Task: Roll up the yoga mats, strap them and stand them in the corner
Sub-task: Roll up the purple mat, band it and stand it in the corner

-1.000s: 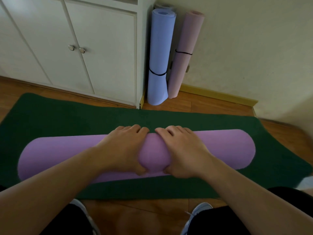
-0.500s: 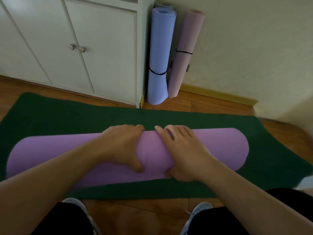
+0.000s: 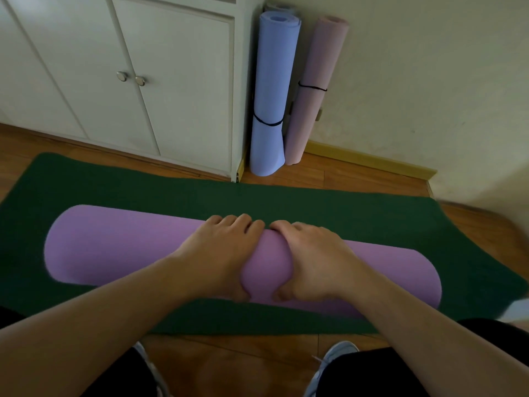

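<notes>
A rolled purple yoga mat (image 3: 120, 247) lies crosswise on a flat dark green mat (image 3: 329, 207) spread over the wooden floor. My left hand (image 3: 220, 253) and my right hand (image 3: 315, 259) grip the roll at its middle, side by side, fingers curled over the far side and thumbs on the near side. In the corner stand two rolled mats, a blue one (image 3: 272, 90) and a pink one (image 3: 312, 93), each bound with a thin black strap.
White cabinet doors (image 3: 137, 78) with two round knobs fill the back left, right next to the blue roll. A cream wall with a yellow skirting board (image 3: 372, 161) runs to the right. My shoes and dark trousers (image 3: 372, 371) are at the bottom edge.
The purple roll has shifted to the right and tilted, its right end now lower. Both hands stay gripped on its middle.
</notes>
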`<state>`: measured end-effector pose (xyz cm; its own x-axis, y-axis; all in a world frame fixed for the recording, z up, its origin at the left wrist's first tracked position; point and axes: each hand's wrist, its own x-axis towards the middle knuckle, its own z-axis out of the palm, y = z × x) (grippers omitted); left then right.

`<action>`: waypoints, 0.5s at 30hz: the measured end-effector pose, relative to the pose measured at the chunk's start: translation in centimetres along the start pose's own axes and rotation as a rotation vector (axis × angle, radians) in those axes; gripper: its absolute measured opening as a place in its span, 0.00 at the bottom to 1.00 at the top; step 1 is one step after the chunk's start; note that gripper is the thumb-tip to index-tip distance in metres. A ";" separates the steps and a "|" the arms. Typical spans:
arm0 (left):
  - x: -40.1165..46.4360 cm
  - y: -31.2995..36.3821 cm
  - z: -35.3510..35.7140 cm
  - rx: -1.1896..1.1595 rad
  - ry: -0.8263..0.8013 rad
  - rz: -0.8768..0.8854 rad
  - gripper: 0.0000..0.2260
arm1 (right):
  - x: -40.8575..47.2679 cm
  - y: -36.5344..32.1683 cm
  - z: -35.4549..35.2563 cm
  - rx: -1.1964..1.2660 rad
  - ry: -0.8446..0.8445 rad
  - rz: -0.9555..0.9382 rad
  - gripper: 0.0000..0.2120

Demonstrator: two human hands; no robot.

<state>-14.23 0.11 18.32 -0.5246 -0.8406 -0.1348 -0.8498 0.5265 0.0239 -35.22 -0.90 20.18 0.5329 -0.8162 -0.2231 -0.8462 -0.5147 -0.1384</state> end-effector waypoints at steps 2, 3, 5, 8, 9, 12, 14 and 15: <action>0.3 -0.4 -0.3 -0.016 0.000 0.001 0.49 | 0.1 0.2 0.1 0.007 0.002 0.002 0.56; 0.4 -0.7 -0.6 -0.038 -0.015 -0.002 0.47 | 0.1 0.2 0.1 0.009 0.004 0.004 0.58; 0.5 -1.7 -1.3 -0.099 -0.079 -0.022 0.46 | -0.1 0.3 0.0 -0.041 0.022 -0.017 0.63; 0.4 -3.5 -2.4 -0.238 -0.188 -0.110 0.44 | -0.5 0.2 -0.3 -0.185 0.021 -0.048 0.68; 0.3 -4.0 -2.7 -0.289 -0.213 -0.134 0.43 | -0.6 0.1 -0.4 -0.203 0.004 -0.042 0.69; 0.1 -4.7 -3.1 -0.394 -0.271 -0.162 0.41 | -0.4 -0.2 -0.1 -0.218 -0.003 -0.052 0.67; 0.0 -4.5 -3.1 -0.394 -0.311 -0.177 0.41 | -0.2 -0.3 0.2 -0.200 0.019 -0.065 0.62; -0.1 -4.2 -3.1 -0.377 -0.322 -0.180 0.42 | -0.1 -0.3 0.2 -0.190 0.032 -0.069 0.61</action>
<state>-10.81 -2.40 21.26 -0.3769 -0.8007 -0.4655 -0.9154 0.2454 0.3191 -35.09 -0.59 20.02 0.5916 -0.7839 -0.1886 -0.7939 -0.6072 0.0335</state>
